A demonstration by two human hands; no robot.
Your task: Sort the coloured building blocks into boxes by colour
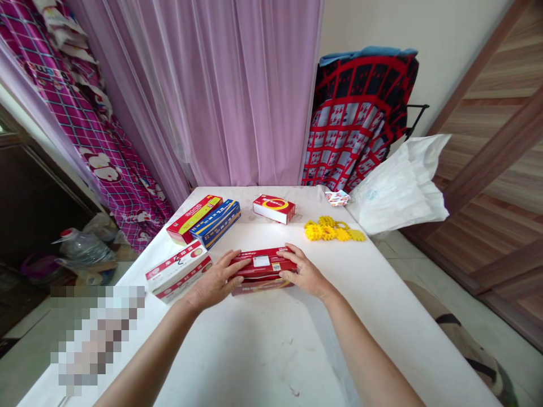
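A red cardboard box with a white label on top rests on the table in front of me. My left hand is on its left end, fingers over the top and thumb at the front edge. My right hand grips the opposite end the same way, so the box sits between both palms. Just left of my left hand lies a white-and-red box. Behind it, a blue box lies against a red-and-yellow box.
A smaller red-and-white box lies farther back on the white-covered table. Yellow gear-shaped pieces are heaped at right. A white bag stands by the right edge, near a crumpled wrapper. A pixelated patch covers the left edge.
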